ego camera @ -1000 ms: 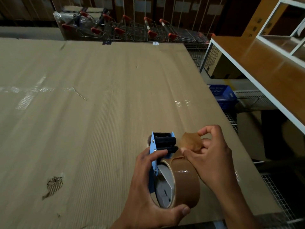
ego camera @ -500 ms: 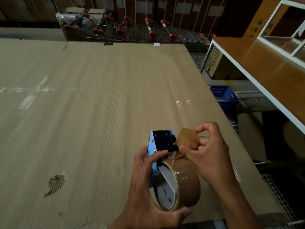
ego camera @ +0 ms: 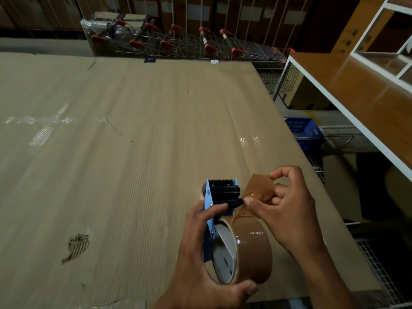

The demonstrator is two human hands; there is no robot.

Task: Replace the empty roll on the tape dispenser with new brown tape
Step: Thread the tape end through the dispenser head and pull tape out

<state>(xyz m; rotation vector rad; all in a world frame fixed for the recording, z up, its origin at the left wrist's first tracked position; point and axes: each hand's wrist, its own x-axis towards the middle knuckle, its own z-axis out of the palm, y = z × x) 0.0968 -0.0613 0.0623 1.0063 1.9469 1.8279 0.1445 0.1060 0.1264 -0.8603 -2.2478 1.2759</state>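
Observation:
A blue tape dispenser [ego camera: 209, 204] with a black roller and toothed blade is held above the cardboard-covered table [ego camera: 111, 163]. A roll of brown tape [ego camera: 253, 253] sits on its grey hub. My left hand [ego camera: 200, 259] grips the dispenser frame and cups the roll from below. My right hand [ego camera: 287, 215] pinches the loose end of the brown tape [ego camera: 259, 189], pulled off the roll and held just right of the black roller. A bit of another roll shows behind the dispenser's front, mostly hidden.
A torn patch [ego camera: 77, 244] marks the cardboard at the left. Shopping carts [ego camera: 178, 43] line the far edge. A white-framed wooden shelf [ego camera: 356, 97] stands at the right, with a blue crate [ego camera: 303, 132] and wire racks below it.
The dispenser and both hands have shifted slightly. My right hand still pinches the tape end, now closer to the black roller.

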